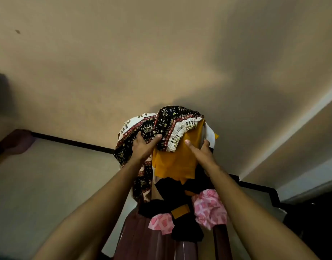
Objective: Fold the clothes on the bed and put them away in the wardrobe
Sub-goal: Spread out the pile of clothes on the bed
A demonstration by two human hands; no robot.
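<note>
Both my arms reach up high toward a pile of clothes near the ceiling. A black patterned cloth with white and red borders lies on top. Beneath it sits a yellow garment, with a white piece at its right. My left hand presses with spread fingers on the patterned cloth. My right hand holds the yellow garment's right side, thumb on its front and fingers round the edge. Black cloth and pink patterned cloth hang below the pile.
A maroon garment hangs under the pile. A dark rail runs along the wall at the left. A dark stepped wardrobe edge shows at the right. The beige ceiling fills the upper view.
</note>
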